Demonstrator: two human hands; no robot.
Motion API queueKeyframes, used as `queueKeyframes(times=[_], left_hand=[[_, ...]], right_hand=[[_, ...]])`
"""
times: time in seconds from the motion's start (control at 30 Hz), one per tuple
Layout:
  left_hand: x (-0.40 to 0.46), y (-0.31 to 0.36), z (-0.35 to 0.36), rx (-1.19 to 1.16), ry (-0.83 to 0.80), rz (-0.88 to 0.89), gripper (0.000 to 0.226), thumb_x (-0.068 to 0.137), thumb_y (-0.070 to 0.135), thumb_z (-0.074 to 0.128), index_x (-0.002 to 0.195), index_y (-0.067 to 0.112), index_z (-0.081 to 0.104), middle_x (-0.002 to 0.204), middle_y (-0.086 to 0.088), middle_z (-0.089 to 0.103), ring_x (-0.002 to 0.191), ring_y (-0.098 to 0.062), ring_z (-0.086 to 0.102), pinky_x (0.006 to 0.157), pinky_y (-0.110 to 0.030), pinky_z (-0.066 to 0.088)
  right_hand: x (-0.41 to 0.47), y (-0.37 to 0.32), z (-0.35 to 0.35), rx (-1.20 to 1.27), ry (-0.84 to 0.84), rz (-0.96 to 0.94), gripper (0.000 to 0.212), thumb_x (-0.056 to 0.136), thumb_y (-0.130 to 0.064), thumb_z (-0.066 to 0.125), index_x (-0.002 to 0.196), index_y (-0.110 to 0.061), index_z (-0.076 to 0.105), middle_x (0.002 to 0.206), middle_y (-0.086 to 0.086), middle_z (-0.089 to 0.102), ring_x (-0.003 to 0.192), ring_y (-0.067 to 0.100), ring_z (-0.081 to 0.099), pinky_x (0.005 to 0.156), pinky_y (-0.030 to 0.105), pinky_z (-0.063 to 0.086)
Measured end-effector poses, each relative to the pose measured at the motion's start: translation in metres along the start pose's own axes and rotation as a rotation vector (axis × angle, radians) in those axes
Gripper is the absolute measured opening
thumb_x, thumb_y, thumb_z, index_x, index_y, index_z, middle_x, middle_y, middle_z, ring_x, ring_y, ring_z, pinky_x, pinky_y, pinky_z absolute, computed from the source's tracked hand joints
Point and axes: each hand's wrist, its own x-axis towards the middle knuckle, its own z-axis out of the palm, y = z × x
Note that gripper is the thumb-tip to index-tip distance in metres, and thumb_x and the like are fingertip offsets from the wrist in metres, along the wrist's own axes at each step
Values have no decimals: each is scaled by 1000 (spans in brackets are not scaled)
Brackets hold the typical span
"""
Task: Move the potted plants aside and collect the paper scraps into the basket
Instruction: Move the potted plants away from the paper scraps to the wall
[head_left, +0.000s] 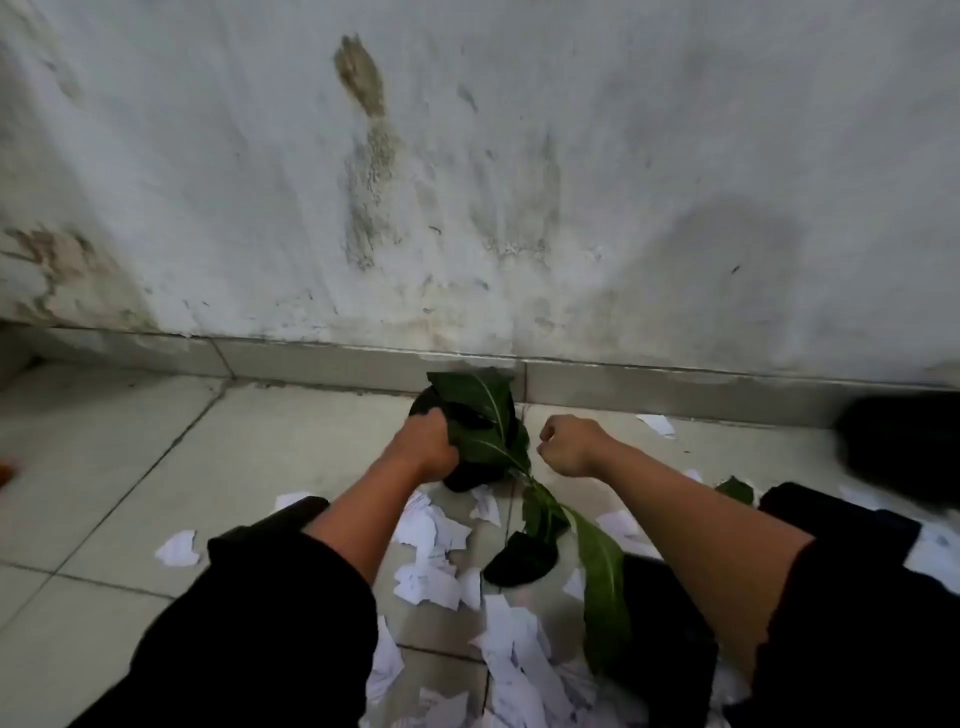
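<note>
The stained, flaking white wall (467, 182) with its grey tile skirting serves as the landmark; just in front of its base, near the middle of the view, stands a black plastic pot holding a plant with broad dark green leaves (480, 410); the left hand (423, 441) grips that pot at its left rim, fingers curled over the edge; the right hand (569, 447) hangs just to the right of the same plant, fingers curled into a loose fist that appears to hold nothing, though the blur makes that hard to confirm.

Farther from the wall, between the two forearms, a second small black pot (522, 561) sits on the pale beige floor tiles (104, 467); a long green leaf (602, 571) stretches from it away from the wall; torn white paper scraps (431, 566) lie scattered around and beside this pot, thickest at the lower edge of the view, with one lone scrap (657, 425) close to the wall's skirting on the right.

Both forearms are bare below black sleeves (291, 597); a dark blurred shape (904, 447) sits against the wall at the far right, too smeared to identify.
</note>
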Motion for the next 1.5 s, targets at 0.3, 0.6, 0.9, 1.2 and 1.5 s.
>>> queueKeyframes(times=[0.3,0.6,0.9,1.2,1.5], left_hand=[[26,-21,63,-251,88,-88,91,92,23,55,149,23,-16,124,-31,54,112,-42,56,97,-43,43],[54,-40,56,-446,317,-107,65,89,18,54,148,27,27,130,-20,56,116,-40,54,98,-38,42],[51,-54,37,-1747,-112,-437,41,102,10,33,141,-1,29,108,-34,58,85,-36,66,54,-30,60],[69,-51,51,-1778,-85,-535,22,99,15,43,117,3,47,113,-28,58,84,-42,68,56,-32,59],[82,-49,63,-1695,63,-338,42,96,21,51,133,5,43,100,-23,66,80,-31,71,61,-29,61]], right_hand=[[35,19,38,119,-139,17,31,91,-12,51,119,-10,63,126,12,58,113,28,54,84,24,41],[69,47,43,482,-58,150,19,89,-5,51,98,-8,68,99,12,67,91,26,64,80,37,54],[83,42,40,1065,-80,338,26,101,-25,39,120,-14,52,116,12,62,103,27,61,90,40,48],[114,6,82,1589,-68,404,35,94,-13,47,128,-17,42,111,13,64,98,24,65,69,35,50],[117,1,78,1598,129,207,89,88,11,53,143,-46,13,121,19,59,102,28,64,86,44,53]])
